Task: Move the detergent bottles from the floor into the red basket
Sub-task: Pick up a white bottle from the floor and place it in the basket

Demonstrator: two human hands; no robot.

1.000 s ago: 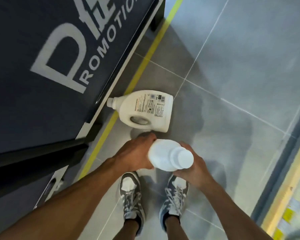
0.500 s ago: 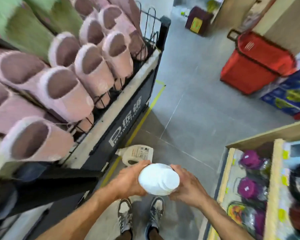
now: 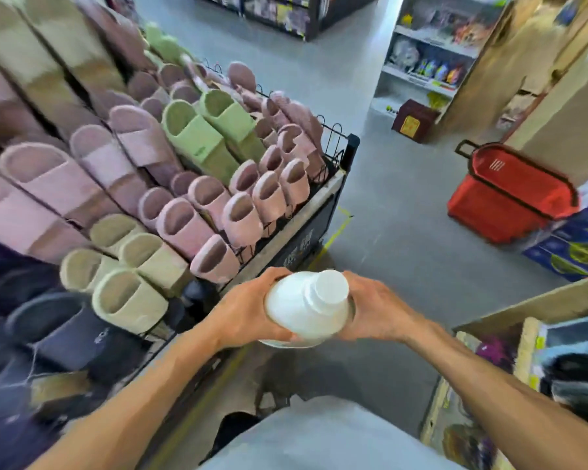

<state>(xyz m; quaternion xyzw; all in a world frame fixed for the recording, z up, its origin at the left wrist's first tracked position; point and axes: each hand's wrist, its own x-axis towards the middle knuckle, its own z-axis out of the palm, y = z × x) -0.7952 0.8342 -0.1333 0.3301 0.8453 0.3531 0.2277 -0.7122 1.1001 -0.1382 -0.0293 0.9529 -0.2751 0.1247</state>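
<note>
Hands hold one white detergent bottle at mid-height in front of the person's body. The left hand wraps its fingers round the bottle's left side and the right hand curls round its right side, so the bottle is gripped from both flanks. Its white cap points up toward the camera and tips slightly to the right.

The red basket stands on the grey floor ahead and to the right, well apart from the bottle. It has a black rim and a black handle rising at its far left corner, and its right side sits just beside a stack of blue cartons.

To the left, a wire rack carries rows of slippers: pink ones nearest the aisle, a green pair higher up, beige ones lower down. A yellow line runs along the floor at the rack's foot. A wooden shelf edge shows at the right, with blurred goods below it. Farther off, a dark red box sits on the floor in front of a white shelf unit.
</note>
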